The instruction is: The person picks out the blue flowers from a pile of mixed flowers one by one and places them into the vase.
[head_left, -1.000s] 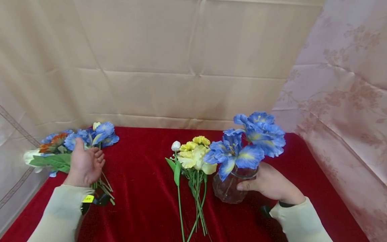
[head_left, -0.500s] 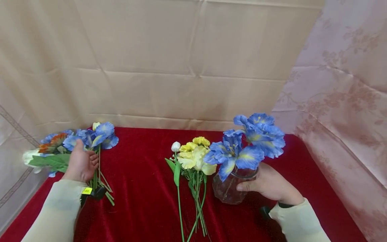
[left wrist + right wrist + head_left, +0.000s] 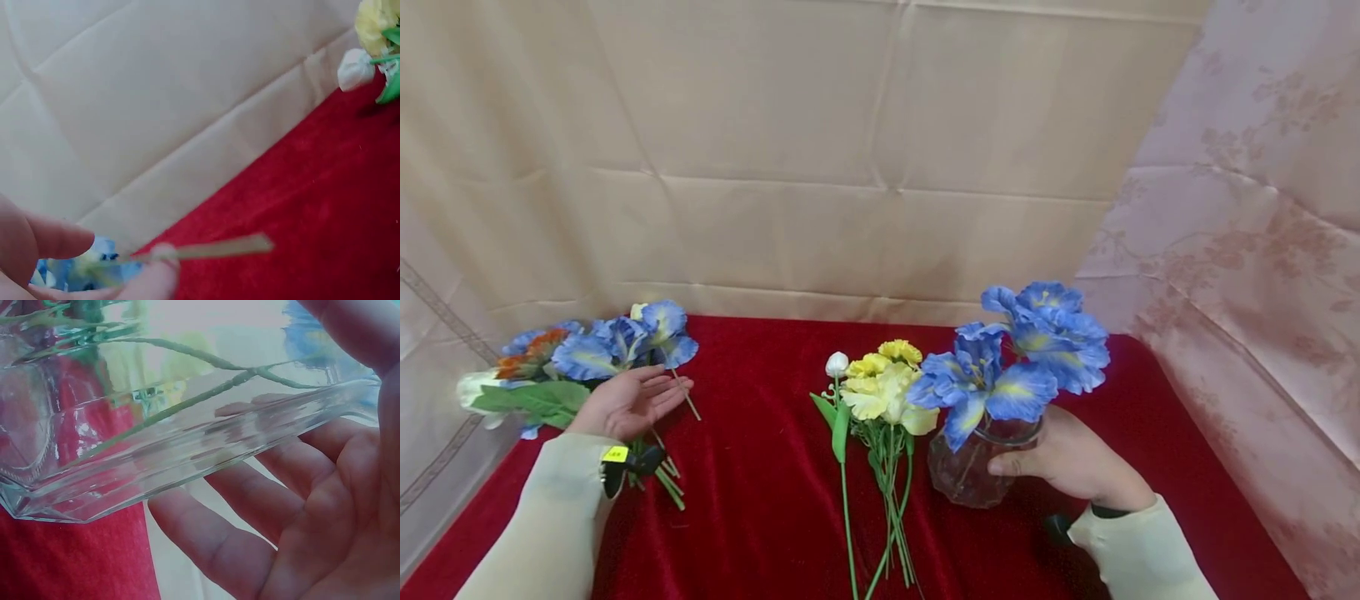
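In the head view my left hand (image 3: 631,405) is palm up among the flowers at the left, its fingers nearly straight. A thin stem (image 3: 219,249) of a blue flower (image 3: 667,331) lies across a fingertip in the left wrist view, with the thumb apart from it. My right hand (image 3: 1075,454) grips the clear glass vase (image 3: 973,479) at its right side, thumb in front. The right wrist view shows the other fingers along the glass. Large blue flowers with yellow centres (image 3: 1011,392) stand in the vase, their stems (image 3: 187,400) crossing inside.
A bunch of yellow flowers (image 3: 883,387) and a white tulip (image 3: 837,364) lie mid-table on the red cloth (image 3: 752,467). Orange flowers (image 3: 531,354), a white bloom (image 3: 477,392) and green leaves (image 3: 542,400) lie far left. A beige curtain (image 3: 850,167) hangs behind.
My left hand has shifted right and its loosely curled fingers have straightened under a blue flower's stem. That stem has swung rightward. My right hand and the vase stay put.
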Motion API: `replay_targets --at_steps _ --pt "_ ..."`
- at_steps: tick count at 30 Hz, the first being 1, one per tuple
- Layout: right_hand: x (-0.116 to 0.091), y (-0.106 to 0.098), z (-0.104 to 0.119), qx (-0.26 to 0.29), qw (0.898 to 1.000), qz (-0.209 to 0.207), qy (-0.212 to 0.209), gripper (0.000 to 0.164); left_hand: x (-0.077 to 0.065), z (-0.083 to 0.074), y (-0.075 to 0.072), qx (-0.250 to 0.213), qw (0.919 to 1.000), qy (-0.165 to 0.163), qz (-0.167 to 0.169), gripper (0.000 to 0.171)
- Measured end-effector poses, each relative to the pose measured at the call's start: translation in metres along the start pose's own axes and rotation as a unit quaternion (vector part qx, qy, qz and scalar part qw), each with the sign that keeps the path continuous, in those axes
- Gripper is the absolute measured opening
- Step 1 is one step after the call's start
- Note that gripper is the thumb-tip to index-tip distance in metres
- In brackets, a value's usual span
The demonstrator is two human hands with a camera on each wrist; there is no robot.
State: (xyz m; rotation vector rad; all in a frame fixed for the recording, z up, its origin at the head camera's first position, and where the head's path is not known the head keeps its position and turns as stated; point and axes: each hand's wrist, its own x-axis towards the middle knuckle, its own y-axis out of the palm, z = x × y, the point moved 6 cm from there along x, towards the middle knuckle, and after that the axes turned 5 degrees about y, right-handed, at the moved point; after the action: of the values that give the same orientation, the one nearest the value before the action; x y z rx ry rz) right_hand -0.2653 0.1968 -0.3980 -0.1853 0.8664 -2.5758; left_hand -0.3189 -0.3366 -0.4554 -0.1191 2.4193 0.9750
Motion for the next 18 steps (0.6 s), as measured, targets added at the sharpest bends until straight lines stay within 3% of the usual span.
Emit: replay_targets --at_steps 2,5,8,11,18 --pt "-0.001 -0.001 0.000 0.002 1.000 0.000 -0.001 0.078 0.005 0.003 -0.001 -0.024 0.9997 0.001 0.001 0.046" --pt "-0.001 0.000 0.000 0.009 1.000 0.002 -0.002 0.078 0.010 0.005 -0.004 -0.015 0.9997 0.017 -0.007 0.012" --pt "-0.001 0.000 -0.001 0.012 1.000 0.003 0.003 0.077 0.011 0.006 -0.002 0.019 0.9990 0.039 -0.014 0.028" --pt "-0.001 0.000 -0.002 0.018 1.000 0.004 0.006 0.077 0.011 0.009 0.004 0.052 0.9968 0.058 -0.015 0.031" --pt "-0.001 0.000 -0.002 0.017 1.000 0.001 0.001 0.078 0.004 0.019 0.029 0.140 0.9847 0.101 0.019 0.034"
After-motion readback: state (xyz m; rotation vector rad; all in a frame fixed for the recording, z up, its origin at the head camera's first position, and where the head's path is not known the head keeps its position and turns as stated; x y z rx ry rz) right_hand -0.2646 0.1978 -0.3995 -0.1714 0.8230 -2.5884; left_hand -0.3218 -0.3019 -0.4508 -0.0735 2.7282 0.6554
